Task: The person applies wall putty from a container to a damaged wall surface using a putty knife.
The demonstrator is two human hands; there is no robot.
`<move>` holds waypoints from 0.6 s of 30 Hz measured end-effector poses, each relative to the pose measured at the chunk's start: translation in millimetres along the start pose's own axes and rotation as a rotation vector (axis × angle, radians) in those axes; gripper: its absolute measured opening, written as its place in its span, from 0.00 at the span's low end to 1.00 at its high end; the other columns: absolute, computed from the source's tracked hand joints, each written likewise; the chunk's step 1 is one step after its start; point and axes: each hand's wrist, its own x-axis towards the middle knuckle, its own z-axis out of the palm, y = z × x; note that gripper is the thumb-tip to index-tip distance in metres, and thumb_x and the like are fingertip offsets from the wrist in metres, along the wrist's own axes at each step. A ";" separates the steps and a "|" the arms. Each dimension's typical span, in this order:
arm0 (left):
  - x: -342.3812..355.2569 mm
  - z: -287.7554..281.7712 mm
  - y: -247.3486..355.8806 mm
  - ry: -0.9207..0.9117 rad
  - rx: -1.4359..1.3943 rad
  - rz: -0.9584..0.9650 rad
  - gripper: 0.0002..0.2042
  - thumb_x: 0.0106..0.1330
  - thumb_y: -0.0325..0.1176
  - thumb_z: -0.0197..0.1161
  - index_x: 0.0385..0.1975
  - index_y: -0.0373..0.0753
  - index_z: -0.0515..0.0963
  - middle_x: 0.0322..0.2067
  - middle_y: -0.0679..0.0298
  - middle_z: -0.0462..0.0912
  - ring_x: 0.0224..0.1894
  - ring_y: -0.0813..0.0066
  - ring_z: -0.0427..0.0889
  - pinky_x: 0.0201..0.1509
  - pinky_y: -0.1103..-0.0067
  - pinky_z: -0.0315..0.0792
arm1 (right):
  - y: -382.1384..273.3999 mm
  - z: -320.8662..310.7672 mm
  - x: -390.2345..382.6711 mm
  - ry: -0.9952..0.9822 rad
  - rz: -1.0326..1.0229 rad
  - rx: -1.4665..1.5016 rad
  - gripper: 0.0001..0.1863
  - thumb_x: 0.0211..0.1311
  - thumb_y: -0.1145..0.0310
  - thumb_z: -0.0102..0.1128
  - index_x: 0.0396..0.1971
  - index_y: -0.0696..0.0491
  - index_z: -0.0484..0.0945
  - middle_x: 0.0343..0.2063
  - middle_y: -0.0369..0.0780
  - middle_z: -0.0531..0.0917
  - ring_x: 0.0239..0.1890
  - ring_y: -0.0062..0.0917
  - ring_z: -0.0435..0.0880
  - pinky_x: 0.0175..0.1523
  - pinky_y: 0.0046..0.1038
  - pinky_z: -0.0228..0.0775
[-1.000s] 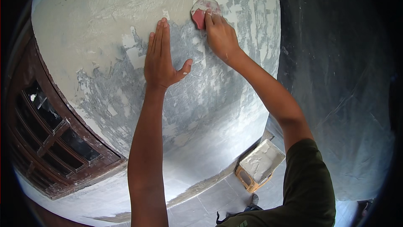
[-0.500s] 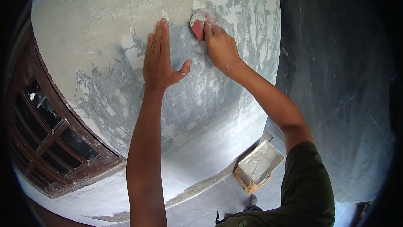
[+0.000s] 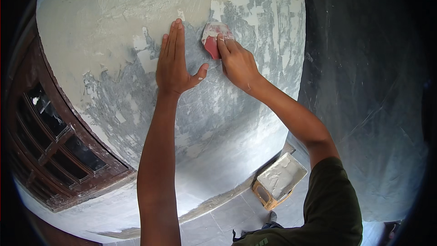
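My left hand [image 3: 174, 66] lies flat against the wall [image 3: 136, 89], fingers together and pointing up, thumb spread to the right. To its right, my right hand [image 3: 238, 64] grips a red putty scraper [image 3: 212, 47] smeared with pale filler. The scraper's upper edge rests at the wall surface. Pale, wet-looking putty [image 3: 109, 32] covers the upper part of the wall; lower down, grey shows through in patches. My right fingers are partly hidden behind the scraper and hand.
A brown wooden window frame [image 3: 50, 155] with dark panes is set in the wall at left. Below, on the grey tiled floor, a tray of putty [image 3: 284, 176] sits on an orange-brown stand [image 3: 268, 198]. A dark wall [image 3: 359, 91] stands at right.
My right hand has moved slightly down and left along the wall with the scraper. My left hand stays almost in the same place.
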 end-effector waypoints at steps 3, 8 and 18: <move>-0.8 -1.9 -1.0 -0.009 0.030 0.025 0.50 0.59 0.60 0.59 0.72 0.30 0.49 0.72 0.48 0.56 0.75 0.53 0.54 0.75 0.57 0.52 | 8.3 -17.3 24.4 0.136 0.065 0.169 0.33 0.47 0.82 0.62 0.60 0.59 0.72 0.31 0.44 0.78 0.33 0.40 0.82 0.36 0.37 0.77; 1.9 4.1 1.0 0.000 -0.026 0.010 0.49 0.61 0.59 0.58 0.74 0.34 0.45 0.73 0.49 0.55 0.75 0.50 0.54 0.75 0.52 0.49 | 52.6 -14.7 92.3 0.317 -0.008 -0.040 0.32 0.50 0.82 0.60 0.60 0.59 0.70 0.33 0.44 0.78 0.34 0.41 0.81 0.37 0.36 0.76; 1.0 0.2 2.1 0.003 0.007 0.029 0.49 0.58 0.57 0.60 0.72 0.31 0.49 0.72 0.48 0.56 0.75 0.54 0.54 0.76 0.57 0.52 | 26.7 -21.8 38.6 0.205 -0.074 0.123 0.30 0.49 0.79 0.61 0.58 0.57 0.75 0.33 0.42 0.79 0.38 0.37 0.81 0.40 0.34 0.78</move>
